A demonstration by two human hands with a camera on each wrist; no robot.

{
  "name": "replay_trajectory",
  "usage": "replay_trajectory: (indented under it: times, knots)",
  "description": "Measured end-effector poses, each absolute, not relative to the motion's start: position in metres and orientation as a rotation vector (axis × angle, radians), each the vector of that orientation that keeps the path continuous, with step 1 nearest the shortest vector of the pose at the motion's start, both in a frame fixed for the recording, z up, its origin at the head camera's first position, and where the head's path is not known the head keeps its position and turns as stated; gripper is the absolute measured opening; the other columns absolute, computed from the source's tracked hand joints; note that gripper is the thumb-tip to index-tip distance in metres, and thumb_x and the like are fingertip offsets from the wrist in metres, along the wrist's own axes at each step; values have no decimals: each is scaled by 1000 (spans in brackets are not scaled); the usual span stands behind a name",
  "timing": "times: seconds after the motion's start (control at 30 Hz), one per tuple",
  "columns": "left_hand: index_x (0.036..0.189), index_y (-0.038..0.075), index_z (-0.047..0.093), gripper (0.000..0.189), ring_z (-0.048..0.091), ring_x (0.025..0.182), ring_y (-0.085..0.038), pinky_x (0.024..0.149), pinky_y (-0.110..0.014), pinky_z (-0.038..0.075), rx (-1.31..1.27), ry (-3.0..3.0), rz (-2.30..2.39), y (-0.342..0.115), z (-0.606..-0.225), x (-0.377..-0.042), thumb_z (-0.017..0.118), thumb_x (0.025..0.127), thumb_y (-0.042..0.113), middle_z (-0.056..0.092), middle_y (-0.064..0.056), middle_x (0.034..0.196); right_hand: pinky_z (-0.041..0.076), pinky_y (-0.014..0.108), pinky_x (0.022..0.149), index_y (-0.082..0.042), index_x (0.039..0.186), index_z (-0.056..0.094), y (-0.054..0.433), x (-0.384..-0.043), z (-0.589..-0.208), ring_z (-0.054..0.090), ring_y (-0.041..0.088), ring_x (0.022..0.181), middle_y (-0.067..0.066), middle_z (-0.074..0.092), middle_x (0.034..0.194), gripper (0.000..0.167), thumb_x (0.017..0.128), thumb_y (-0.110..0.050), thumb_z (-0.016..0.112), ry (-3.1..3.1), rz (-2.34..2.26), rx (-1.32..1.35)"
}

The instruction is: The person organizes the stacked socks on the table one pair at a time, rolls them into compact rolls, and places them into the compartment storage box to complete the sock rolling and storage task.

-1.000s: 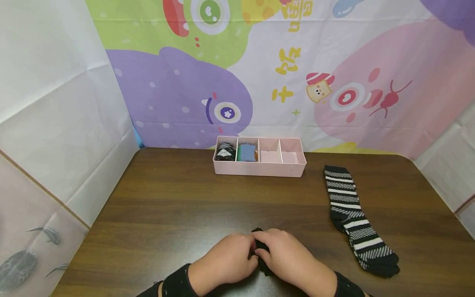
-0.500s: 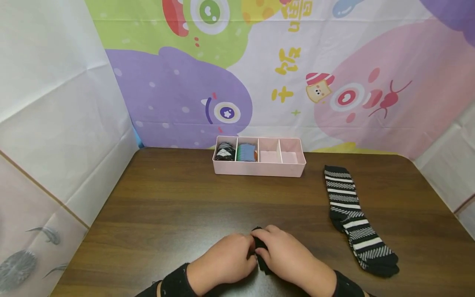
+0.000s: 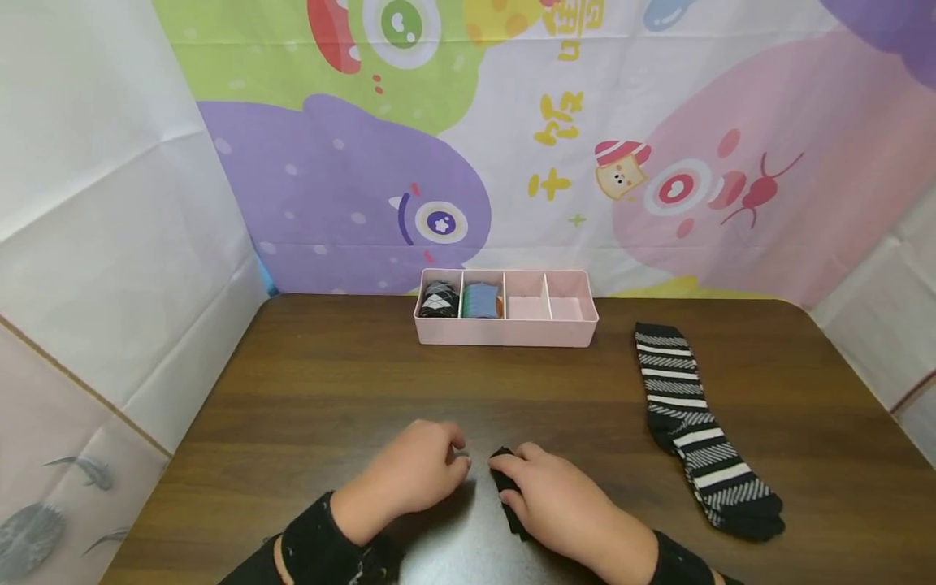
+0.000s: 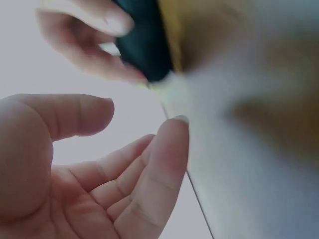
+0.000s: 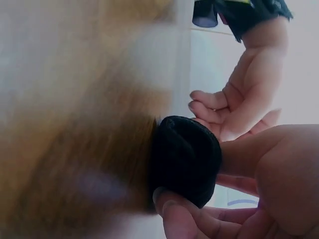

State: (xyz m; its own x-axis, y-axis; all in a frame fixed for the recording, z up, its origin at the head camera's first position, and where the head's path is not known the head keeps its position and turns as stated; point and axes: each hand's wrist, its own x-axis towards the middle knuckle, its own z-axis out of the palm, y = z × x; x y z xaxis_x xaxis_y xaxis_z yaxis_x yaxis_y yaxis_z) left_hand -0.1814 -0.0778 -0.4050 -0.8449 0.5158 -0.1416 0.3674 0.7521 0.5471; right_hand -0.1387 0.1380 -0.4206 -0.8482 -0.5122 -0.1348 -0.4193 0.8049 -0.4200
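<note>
A black rolled sock (image 5: 184,162) sits on the wooden table near the front, its coiled end facing the right wrist camera. My right hand (image 3: 559,500) holds this roll (image 3: 504,481) between thumb and fingers. Off to its left, my left hand (image 3: 417,467) hovers over the table with nothing in its grasp. In the left wrist view, the left thumb and fingers (image 4: 167,164) are apart and gently bent. A pair of black socks with white and grey stripes (image 3: 676,390) lies flat on the right of the table.
At the back of the table (image 3: 351,366) stands a pink divided box (image 3: 504,333). A rolled black argyle sock (image 3: 439,302) fills its leftmost compartment, and a blue rolled sock (image 3: 481,301) the one beside it. A cartoon-printed cloth (image 3: 351,179) hangs behind.
My left hand has come off the black roll and moved left. The right hand keeps its grip on the roll in nearly the same place. The head view has shifted slightly.
</note>
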Motion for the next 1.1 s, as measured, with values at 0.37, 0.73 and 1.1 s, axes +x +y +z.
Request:
replay_trajectory:
  times: [0.37,0.73,1.1]
  knots:
    - [104,5,69,19,61,82,-20,79,-43,53,646,2962,397,-108,-378,-279,64,98,23,65,-4,89,56,40,85,-14,136,66,139,-139,-422,67,22,103,7,64,119,42,97,-27,73,2747,-519,-734]
    - [128,2,58,32,62,110,-34,94,-52,50,422,3096,441,-99,-363,-360,49,105,21,63,-17,120,56,39,84,-14,137,65,138,-141,-420,67,20,102,7,63,120,42,98,-28,72,2728,-533,-714]
    - [136,5,54,37,59,115,-39,100,-54,46,226,2974,688,-94,-395,-389,37,106,19,63,-18,130,56,36,81,-16,138,66,141,-140,-421,66,17,99,6,63,119,42,99,-28,72,2730,-537,-736]
